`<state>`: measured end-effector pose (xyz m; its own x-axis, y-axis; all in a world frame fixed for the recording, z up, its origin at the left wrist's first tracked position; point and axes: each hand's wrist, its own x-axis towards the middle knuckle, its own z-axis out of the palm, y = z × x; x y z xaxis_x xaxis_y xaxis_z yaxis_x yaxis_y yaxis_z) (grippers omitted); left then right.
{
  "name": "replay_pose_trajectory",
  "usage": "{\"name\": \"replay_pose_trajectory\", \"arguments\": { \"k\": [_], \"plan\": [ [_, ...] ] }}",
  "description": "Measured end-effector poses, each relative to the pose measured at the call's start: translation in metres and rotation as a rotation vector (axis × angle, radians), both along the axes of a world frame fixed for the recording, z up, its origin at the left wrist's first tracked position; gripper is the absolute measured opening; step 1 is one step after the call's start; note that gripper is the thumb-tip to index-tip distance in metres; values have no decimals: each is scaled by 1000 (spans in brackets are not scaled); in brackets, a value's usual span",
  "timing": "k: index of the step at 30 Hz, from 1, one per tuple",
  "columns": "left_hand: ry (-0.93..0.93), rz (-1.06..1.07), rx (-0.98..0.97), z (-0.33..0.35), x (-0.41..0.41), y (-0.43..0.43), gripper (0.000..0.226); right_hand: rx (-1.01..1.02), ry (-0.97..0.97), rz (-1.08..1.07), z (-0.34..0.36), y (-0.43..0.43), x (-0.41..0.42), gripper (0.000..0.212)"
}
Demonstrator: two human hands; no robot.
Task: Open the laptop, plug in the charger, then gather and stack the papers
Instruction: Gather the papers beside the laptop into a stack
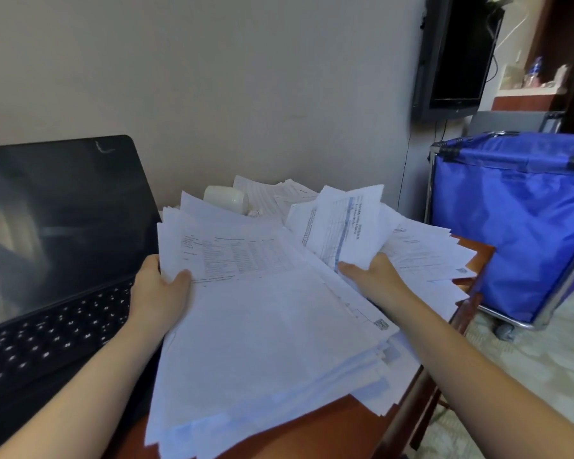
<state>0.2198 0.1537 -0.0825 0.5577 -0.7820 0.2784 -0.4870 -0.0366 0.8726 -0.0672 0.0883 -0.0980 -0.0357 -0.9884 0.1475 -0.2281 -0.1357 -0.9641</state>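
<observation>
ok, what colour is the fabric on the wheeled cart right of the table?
The cart fabric is bright blue; the head view shows it best.

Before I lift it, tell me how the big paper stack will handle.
The stack is loose sheets, so it will probably sag where unsupported. Its edges are fanned and uneven, so sheets may slide apart. It looks thick, so likely heavy for the left hand gripping one edge.

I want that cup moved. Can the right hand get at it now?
Probably not directly: the right hand grips sheets, and the held-up papers lie between it and the cup, which lies tipped by the wall.
</observation>
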Motion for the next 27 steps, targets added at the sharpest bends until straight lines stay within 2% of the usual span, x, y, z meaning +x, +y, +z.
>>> {"name": "replay_pose_trajectory", "arguments": {
  "k": [1,5,15,20,27],
  "plan": [
    [9,1,-12,1,0,1,27,-9,-64,-66,-1,-3,-3,7],
    [45,32,-34,4,1,5,22,-69,-416,-287,-1,-11,-16,37],
    [72,53,-28,6,-3,11,33,-154,-794,-534,7,-8,-28,38],
    [69,43,-35,8,-5,13,33,-106,-938,-556,14,-2,-31,42],
    [92,20,-39,10,-3,14,31,20,-926,-375,12,0,-32,32]
  ]
}}
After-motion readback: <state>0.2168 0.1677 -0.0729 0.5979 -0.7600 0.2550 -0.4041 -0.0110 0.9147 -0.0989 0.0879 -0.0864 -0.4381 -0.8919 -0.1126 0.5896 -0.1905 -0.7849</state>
